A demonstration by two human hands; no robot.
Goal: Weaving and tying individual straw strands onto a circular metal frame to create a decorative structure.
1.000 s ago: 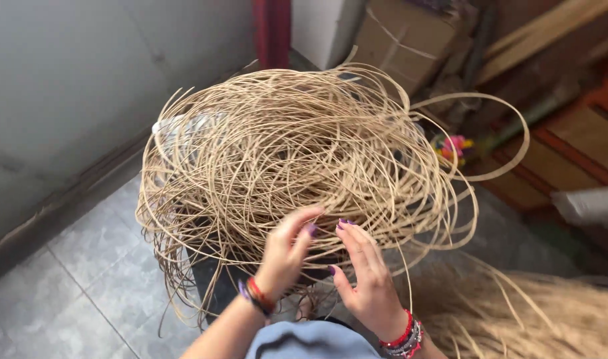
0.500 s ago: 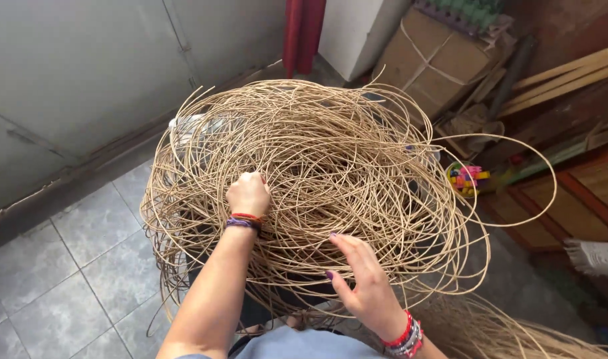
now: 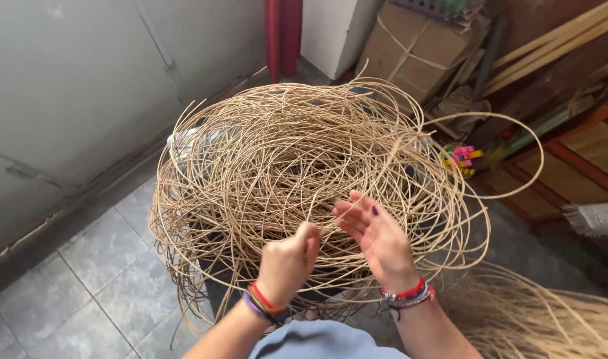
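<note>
Head view: tan rattan coil [image 3: 297, 173], loosely tangled, nest-like loops.

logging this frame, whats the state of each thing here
left hand: shut, pinching a cane strand
right hand: open, palm up, over the coil
cane coil: loose, tangled, one loop sprung out to the right
cardboard box: closed, tied with string
toy blocks: piled on the floor

One head-worn camera looks steeply down and forward from close above. A tangled rattan coil [image 3: 304, 179] fills the frame's centre, the hands at lower centre. Grey floor tiles [image 3: 71, 299] lie lower left, a wall [image 3: 71, 80] upper left, a cardboard box [image 3: 410, 46] at upper right.
</note>
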